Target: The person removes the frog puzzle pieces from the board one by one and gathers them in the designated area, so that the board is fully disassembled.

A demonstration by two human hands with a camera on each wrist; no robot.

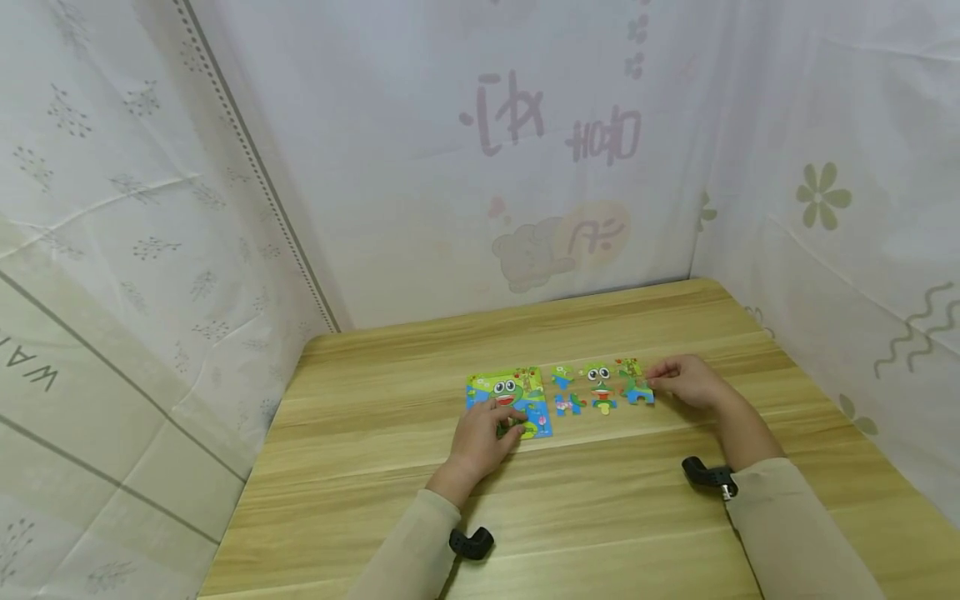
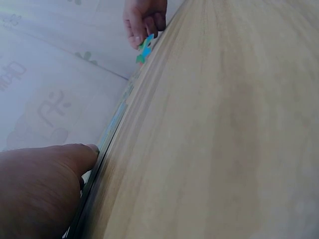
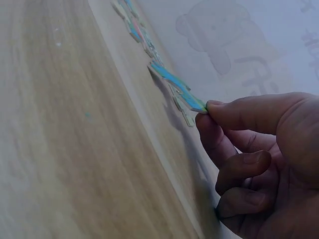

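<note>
My right hand (image 1: 688,382) pinches a blue-and-green jigsaw piece (image 3: 175,84) by its edge between thumb and forefinger. In the right wrist view that piece is tilted, its held end raised off the wooden table. Several other jigsaw pieces (image 1: 597,375) lie in two rows just left of it, with parts of a frog's eyes and mouth on them. Left of these rows lies a square frog picture board (image 1: 538,408) in green and blue. My left hand (image 1: 478,437) rests on the lower part of this board with fingers loosely bent, covering part of the frog.
The wooden table (image 1: 600,500) reaches back to a pale printed curtain (image 1: 420,208), and more curtain hangs at the left and right sides. Black camera mounts (image 1: 472,544) sit at both sleeve cuffs.
</note>
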